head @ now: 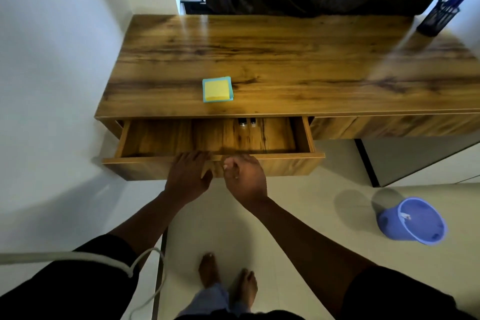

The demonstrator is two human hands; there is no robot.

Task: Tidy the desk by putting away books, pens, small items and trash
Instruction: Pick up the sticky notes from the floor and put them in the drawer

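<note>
A wooden desk (285,60) stands against the wall with its left drawer (166,163) pulled out. Two small dark bottles (246,122) stand at the back of the drawer. A yellow sticky-note pad on a blue one (217,89) lies near the desk's front edge. My left hand (188,176) rests on the drawer's front panel, fingers curled over its top edge. My right hand (245,176) is beside it on the same panel, fingers bent at the edge. Neither hand carries a loose item.
A dark mesh pen holder (439,17) with blue pens stands at the desk's back right corner. A blue bucket (413,221) with a scrap inside sits on the floor at right. White wall on the left, dark curtain behind, my bare feet below.
</note>
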